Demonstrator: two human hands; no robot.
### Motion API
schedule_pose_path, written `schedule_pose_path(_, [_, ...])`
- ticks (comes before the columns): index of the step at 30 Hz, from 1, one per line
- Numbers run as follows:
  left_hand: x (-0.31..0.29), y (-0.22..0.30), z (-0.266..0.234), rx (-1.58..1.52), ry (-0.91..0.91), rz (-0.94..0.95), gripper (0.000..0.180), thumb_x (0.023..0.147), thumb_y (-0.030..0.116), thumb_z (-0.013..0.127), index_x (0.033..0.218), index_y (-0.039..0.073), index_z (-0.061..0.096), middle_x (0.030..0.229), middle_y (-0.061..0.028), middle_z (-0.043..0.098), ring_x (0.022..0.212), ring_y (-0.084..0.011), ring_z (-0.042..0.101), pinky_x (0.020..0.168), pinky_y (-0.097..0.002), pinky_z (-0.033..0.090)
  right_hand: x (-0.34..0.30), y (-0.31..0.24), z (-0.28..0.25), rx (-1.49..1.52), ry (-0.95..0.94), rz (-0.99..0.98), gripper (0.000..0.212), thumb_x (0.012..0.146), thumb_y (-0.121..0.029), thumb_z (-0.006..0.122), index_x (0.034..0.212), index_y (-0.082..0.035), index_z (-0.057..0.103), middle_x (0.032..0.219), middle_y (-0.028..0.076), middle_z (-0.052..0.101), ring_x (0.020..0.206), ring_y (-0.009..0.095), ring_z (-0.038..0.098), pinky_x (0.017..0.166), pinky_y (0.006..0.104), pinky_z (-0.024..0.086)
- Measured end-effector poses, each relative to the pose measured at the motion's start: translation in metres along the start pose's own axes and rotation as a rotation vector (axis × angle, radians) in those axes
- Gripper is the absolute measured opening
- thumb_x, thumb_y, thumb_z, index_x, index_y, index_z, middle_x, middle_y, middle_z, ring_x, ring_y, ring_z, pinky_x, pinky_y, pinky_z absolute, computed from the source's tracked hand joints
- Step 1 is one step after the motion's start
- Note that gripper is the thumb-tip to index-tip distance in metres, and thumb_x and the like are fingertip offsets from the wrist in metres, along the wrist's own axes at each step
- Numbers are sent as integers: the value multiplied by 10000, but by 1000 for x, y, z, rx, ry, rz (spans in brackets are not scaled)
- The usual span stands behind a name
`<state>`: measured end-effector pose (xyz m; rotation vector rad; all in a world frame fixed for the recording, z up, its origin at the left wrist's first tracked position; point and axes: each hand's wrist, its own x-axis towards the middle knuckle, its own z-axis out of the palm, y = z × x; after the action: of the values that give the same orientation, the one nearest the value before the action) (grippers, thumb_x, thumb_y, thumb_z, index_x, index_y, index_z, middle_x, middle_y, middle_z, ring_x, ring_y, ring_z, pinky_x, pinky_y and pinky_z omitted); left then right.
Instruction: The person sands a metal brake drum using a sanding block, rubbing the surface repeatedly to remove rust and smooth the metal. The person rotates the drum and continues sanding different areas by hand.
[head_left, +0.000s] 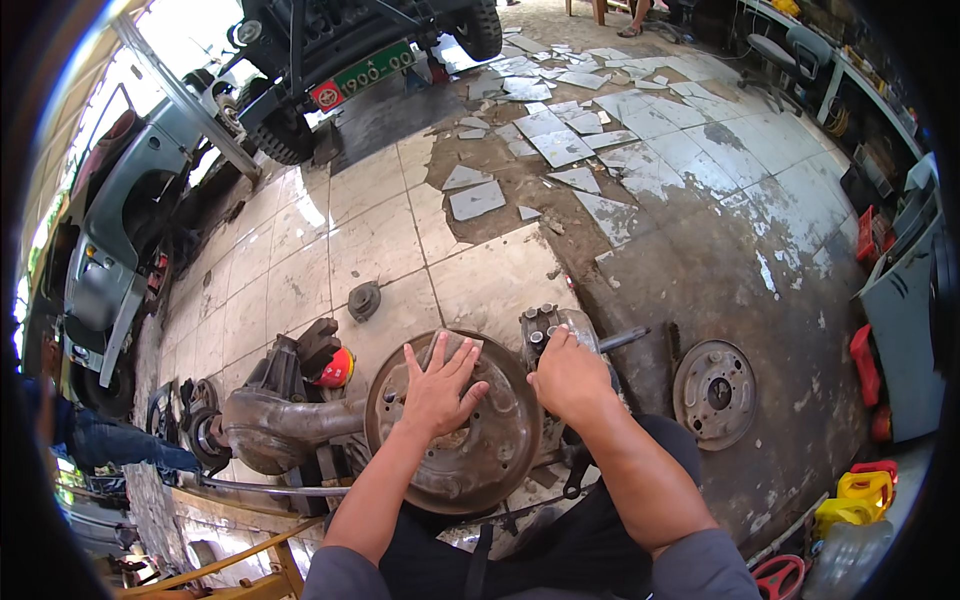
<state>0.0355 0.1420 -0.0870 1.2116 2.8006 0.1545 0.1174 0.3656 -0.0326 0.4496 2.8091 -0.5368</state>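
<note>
A: Left hand [440, 393]?
B: Spread wide, laid flat over the round metal plate [500, 440], between axle [290, 425] and metal block [532, 325].
A: Right hand [572, 376]?
B: Curled in at the block's bolts [546, 309]; cannot tell whether gripping anything.

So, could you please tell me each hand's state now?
Left hand: open, spread over the round metal plate.
Right hand: closed beside the bolts; grip unclear.

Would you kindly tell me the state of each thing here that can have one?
Left hand: spread, laid over the round brown plate
Right hand: curled beside the bolted block, grip unclear
Round brown plate: stained, at the end of the axle housing
Loose round plate: lying flat on the floor
Far floor tiles: broken, some pieces loose
Office chair: unoccupied
</note>
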Motion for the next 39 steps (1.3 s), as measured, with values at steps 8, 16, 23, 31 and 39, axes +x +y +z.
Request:
schedule_pose_path(8, [-16,5,1,18,15,0,679,1044,588,416,1550,139,466,1637,-22,413,1560,-342,250,1159,-795,22,4,1,6,-51,12,20,888,918,-382,741,1442,210,337,1305,314,611,1150,398,674,962,428,552])
schedule_pose_path(16, [-24,9,4,1,30,-19,678,1051,587,390,1540,125,476,1631,-31,422,1557,-349,255,1156,-799,44,-4,0,-3,8,16,-8,814,903,-276,722,1447,204,353,1306,285,596,1150,366,664,938,421,562])
schedule_pose_path(23, [-11,8,0,8,22,-34,678,1052,586,388,1544,126,469,1638,-40,409,1559,-343,252,1161,-795,38,0,0,-3,1,-24,13,902,913,-370,742,1462,207,318,1335,309,591,1161,390,667,964,434,553])
schedule_pose_path(31, [-18,11,-4,8,-22,-30,670,1057,561,405,1556,117,450,1650,-42,392,1564,-354,238,1172,-775,30,6,1,8,-47,28,35,927,878,-375,780,1451,205,338,1304,291,594,1150,375,663,942,422,562])
schedule_pose_path(39, [-33,12,7,29,16,-11,642,1059,537,423,1542,117,468,1647,-39,395,1560,-356,245,1163,-786,33,1,-1,2,-27,23,28,919,878,-368,781,1451,202,344,1298,288,599,1145,369,664,937,418,562])
